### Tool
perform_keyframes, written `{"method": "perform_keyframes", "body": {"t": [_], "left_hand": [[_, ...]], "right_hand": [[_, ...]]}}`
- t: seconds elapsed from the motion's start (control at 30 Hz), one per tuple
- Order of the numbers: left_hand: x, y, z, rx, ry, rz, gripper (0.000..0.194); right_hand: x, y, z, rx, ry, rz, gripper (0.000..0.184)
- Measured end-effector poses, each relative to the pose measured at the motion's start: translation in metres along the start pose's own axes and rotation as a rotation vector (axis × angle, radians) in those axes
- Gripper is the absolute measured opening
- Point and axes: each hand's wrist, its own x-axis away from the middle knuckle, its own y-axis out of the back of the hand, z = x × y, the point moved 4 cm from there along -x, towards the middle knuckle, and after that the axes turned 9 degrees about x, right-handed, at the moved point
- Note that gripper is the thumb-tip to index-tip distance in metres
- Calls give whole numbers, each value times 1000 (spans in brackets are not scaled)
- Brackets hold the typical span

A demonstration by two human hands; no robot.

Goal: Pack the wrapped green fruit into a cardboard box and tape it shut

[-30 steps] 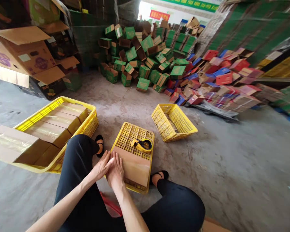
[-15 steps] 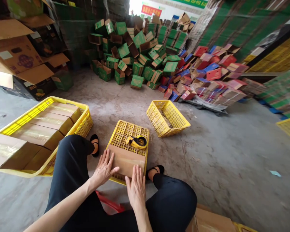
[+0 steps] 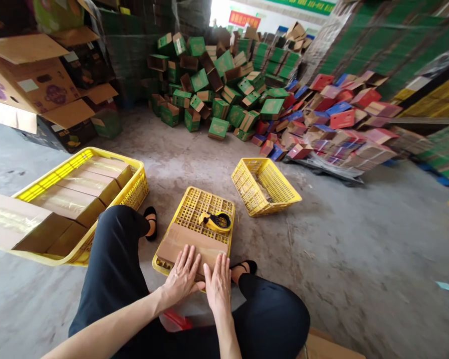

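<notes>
Head cam: yel. crate [image 3: 137, 188] w/ taped boxes [image 3: 71, 199], R hand [image 3: 218, 283] on ctn [image 3: 194, 241].

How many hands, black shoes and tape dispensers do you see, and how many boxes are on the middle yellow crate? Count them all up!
Left hand and right hand: 2
Black shoes: 2
Tape dispenser: 1
Cardboard box on the middle yellow crate: 1
Total: 6

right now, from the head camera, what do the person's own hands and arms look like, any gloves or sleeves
The left hand and right hand are ungloved, with no ring, watch or bracelet to be seen. Both forearms are bare to the picture's lower edge; no sleeve shows. The upper arms are out of view.
</notes>
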Motion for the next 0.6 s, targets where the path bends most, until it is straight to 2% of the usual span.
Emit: {"method": "perform_keyframes", "body": {"t": [0.1, 0.17, 0.33, 0.5, 0.6], "left_hand": [[-2, 10, 20, 102, -17, 99, 78], [-3, 23, 43, 159, 48, 107, 63], [3, 51, 93, 248, 248, 65, 62], [4, 57, 113, 440, 365, 30, 62], [-1, 59, 118, 560, 442, 3, 67]], "right_hand": [[-11, 1, 9, 35, 35, -14, 95], [-15, 1, 21, 52, 79, -40, 95], [-22, 2, 75, 40, 241, -109, 81], [-38, 3, 148, 26, 352, 67, 66], [-41, 7, 181, 7, 418, 106, 68]]}}
